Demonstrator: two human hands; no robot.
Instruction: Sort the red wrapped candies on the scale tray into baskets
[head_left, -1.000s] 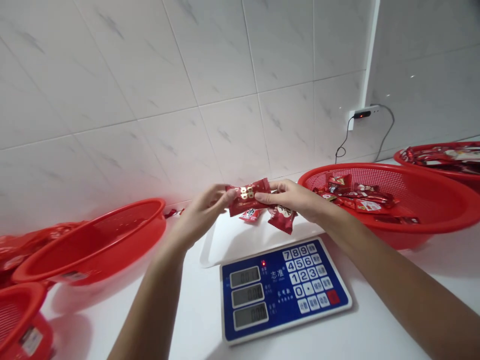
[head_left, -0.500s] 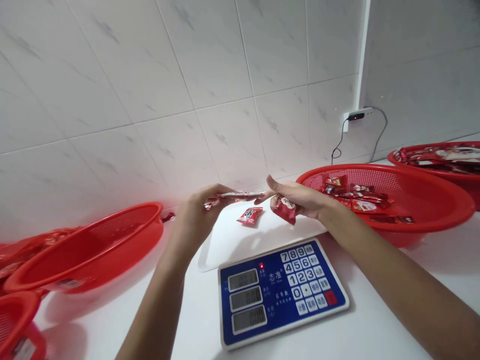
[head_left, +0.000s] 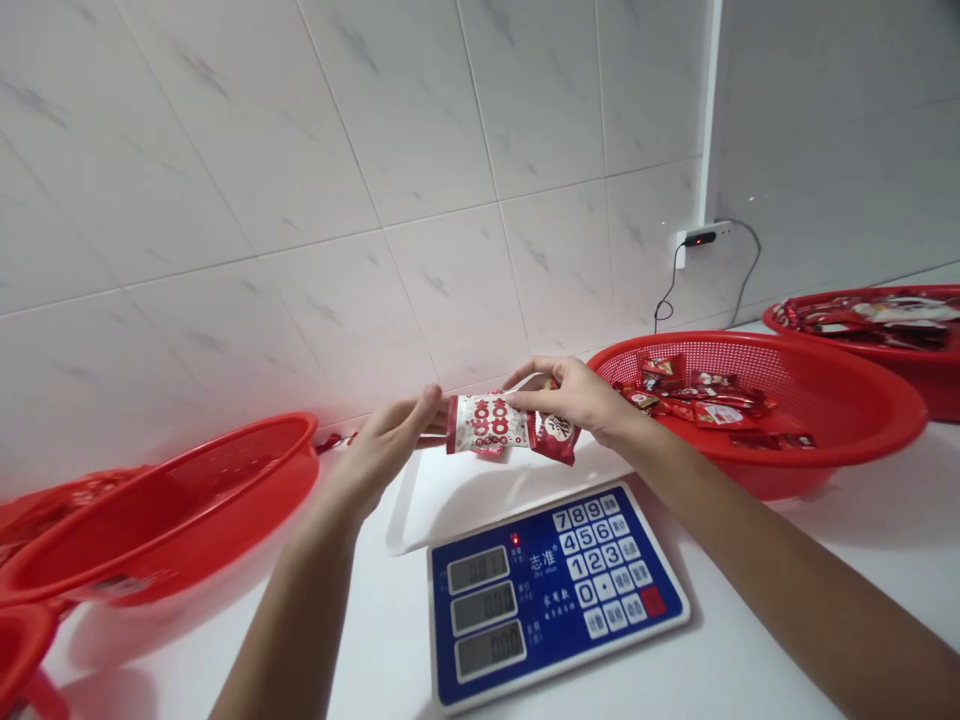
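Above the white pan of a blue-faced scale (head_left: 555, 590), both hands hold one small bag (head_left: 486, 424), white with red characters. My left hand (head_left: 390, 445) pinches its left edge. My right hand (head_left: 574, 395) pinches its right edge and also keeps a dark red candy packet (head_left: 557, 438) tucked under the fingers. Another red packet peeps out just under the bag, over the scale pan (head_left: 457, 490); I cannot tell whether it lies on the pan.
A red basket (head_left: 847, 420) with several red packets stands right of the scale, and another filled basket (head_left: 885, 335) behind it. Red baskets (head_left: 172, 510) sit at the left. A plug and cable (head_left: 697, 245) hang on the tiled wall.
The bag has turned from its red side, through edge-on, to its white printed side. The view has drifted slightly right and down.
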